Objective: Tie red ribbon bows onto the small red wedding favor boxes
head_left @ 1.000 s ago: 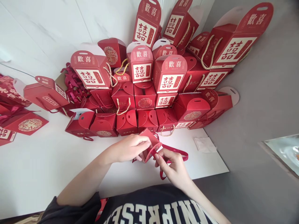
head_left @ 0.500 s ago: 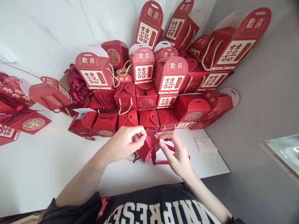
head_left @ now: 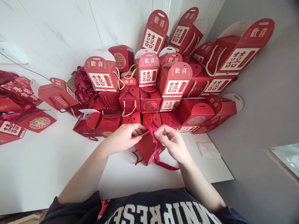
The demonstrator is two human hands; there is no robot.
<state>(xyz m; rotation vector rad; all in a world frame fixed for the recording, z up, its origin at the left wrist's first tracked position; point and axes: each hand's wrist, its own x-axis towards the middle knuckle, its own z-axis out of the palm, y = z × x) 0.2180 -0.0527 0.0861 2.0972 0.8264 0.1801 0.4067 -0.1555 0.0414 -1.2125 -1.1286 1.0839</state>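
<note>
A small red gift box stands tilted on the white table between my hands, with a dark red cord hanging from its left side. My left hand is closed on the raised edge of the box's top flap. In a pinch between thumb and fingers, my right hand holds a crimson ribbon. The ribbon runs down across the right side of the box and loops over the table below my right hand. My left fingertips are partly hidden behind the flap.
Stacked red gift boxes with rope handles stand behind my hands. More boxes lie at the left, near a heap of crimson ribbons. A white packet lies on the white table beside the grey wall.
My right hand was loosely spread and now pinches the ribbon, lifting it upward. My left hand has gone from the ribbon to the box flap. The view has shifted slightly.
</note>
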